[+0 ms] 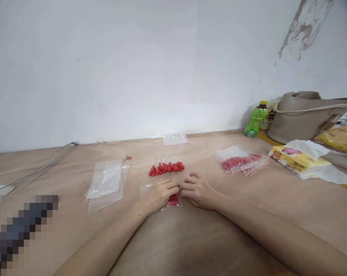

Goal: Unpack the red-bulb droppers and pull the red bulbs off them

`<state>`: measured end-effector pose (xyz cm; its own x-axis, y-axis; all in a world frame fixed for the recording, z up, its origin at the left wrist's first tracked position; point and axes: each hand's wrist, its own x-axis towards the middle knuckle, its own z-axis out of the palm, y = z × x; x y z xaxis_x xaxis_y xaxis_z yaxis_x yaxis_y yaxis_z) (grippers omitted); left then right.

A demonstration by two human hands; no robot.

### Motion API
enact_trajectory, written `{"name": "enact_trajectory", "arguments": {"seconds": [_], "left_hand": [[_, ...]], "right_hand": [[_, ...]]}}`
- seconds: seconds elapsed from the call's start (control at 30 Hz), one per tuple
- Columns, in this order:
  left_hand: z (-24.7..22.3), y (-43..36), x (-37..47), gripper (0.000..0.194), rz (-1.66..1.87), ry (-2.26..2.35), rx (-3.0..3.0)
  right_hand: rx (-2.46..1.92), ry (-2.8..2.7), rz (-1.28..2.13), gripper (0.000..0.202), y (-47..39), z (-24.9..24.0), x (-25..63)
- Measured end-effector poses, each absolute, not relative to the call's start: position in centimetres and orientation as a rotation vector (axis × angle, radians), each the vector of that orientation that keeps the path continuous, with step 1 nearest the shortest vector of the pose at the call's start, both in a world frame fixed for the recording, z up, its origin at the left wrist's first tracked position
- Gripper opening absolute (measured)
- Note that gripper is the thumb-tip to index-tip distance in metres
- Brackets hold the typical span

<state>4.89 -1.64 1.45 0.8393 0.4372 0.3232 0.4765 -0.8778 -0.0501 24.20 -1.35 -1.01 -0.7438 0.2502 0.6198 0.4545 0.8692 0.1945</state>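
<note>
The left hand (163, 191) and right hand (197, 190) pinch a flat, clear plastic bag (173, 205) of red pieces on the brown wooden counter (196, 153), apparently sealing it; next calls for even edge pressure

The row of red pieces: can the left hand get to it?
Probably yes: the red pieces lie just beyond the left hand, seemingly unblocked, though it is busy with a clear bag.

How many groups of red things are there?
3: one loose row ahead, one bagged group by the left hand, one bagged pile farther right. Some may be hidden.
</note>
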Motion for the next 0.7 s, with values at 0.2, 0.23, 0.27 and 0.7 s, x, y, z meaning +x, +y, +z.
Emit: {"name": "enact_trajectory", "arguments": {"seconds": [0.2, 0.23, 0.27, 0.7], "left_hand": [[2.7, -1.8, 3.3, 0.021, -0.567, -0.785, -2.964], [3.0, -1.6, 2.9, 0.023, -0.59, -0.799, -2.952], [3.2, -1.4, 2.5, 0.024, -0.611, -0.794, -2.931], [1.0, -4.9, 1.2, 0.061, -0.693, -1.371, -2.955]], "right_hand": [[-0.485, -2.573, -0.372, 0.019, -1.6, -0.3, 24.7], [-0.492, -2.598, -0.323, 0.018, -1.7, -0.1, 24.8], [-0.514, -2.616, -0.258, 0.016, -1.9, 0.1, 24.9], [-0.996, -2.337, 0.434, 0.012, -2.2, -0.7, 23.0]]}}
